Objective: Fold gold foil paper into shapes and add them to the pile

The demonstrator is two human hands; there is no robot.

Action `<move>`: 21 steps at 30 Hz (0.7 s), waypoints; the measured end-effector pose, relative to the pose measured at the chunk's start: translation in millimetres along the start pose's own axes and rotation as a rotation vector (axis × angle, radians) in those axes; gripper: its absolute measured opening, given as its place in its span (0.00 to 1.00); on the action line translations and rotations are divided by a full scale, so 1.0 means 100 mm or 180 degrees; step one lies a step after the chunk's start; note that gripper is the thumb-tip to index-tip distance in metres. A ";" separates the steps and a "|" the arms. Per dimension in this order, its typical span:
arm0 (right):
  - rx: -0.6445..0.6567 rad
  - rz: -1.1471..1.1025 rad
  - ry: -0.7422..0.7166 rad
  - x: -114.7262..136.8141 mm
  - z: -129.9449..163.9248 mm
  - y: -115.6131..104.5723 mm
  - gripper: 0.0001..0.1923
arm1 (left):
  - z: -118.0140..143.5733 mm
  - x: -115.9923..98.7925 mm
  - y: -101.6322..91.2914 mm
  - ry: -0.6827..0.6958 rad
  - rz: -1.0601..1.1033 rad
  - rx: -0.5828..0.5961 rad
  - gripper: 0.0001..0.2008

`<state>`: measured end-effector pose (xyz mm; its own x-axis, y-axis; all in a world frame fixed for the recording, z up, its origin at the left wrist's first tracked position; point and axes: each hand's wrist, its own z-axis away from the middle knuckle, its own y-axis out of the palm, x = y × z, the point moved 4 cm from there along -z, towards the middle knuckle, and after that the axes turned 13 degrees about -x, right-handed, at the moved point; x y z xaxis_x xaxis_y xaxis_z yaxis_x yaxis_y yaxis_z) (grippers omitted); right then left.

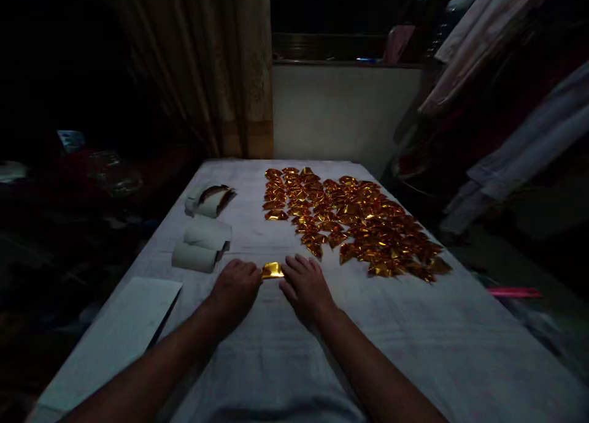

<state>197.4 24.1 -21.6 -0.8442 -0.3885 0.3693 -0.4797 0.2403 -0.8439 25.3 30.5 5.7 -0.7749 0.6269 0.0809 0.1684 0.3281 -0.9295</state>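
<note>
A small, shiny piece of gold foil paper (273,270) lies low over the white-covered table, stretched between both hands. My left hand (237,288) is closed on its left end, fingers curled in. At the other end, my right hand (307,286) has its thumb and index finger about the foil, the remaining fingers lying more extended. The fingers hide both ends of the piece. Beyond the hands, many folded gold foil pieces (352,211) spread over the table's back and right, some in rows and others heaped together.
Pale cardboard tubes (193,257) and a curled, cut-open roll (211,200) lie at the left. A flat white board or box (113,337) is nearer, along the left edge of the table (414,349). A curtain (230,73) hangs behind; clothes (519,147) hang at right.
</note>
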 end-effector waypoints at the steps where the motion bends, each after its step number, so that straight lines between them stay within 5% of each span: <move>1: -0.0025 0.0006 -0.0017 -0.01 0.01 0.02 0.20 | -0.02 0.00 0.01 0.0071 -0.0006 0.0062 0.06; 10: -0.0641 -0.0236 -0.0229 -0.02 -0.03 -0.01 0.10 | -0.12 0.07 -0.01 -0.0030 -0.0006 0.0013 0.08; 17: -0.0782 -0.0387 0.0731 -0.12 -0.27 0.03 0.08 | -0.20 0.26 0.12 -0.1332 0.0853 -0.0619 0.09; 21: -0.0944 -0.0245 0.0835 -0.15 -0.30 0.09 0.08 | -0.20 0.25 0.26 -0.1450 0.0682 -0.0671 0.07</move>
<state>198.2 58.5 -23.0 -0.8172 -0.1844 0.5461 -0.5596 0.4807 -0.6751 22.3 69.0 -9.0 -0.8874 0.3412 -0.3100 0.4338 0.3906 -0.8119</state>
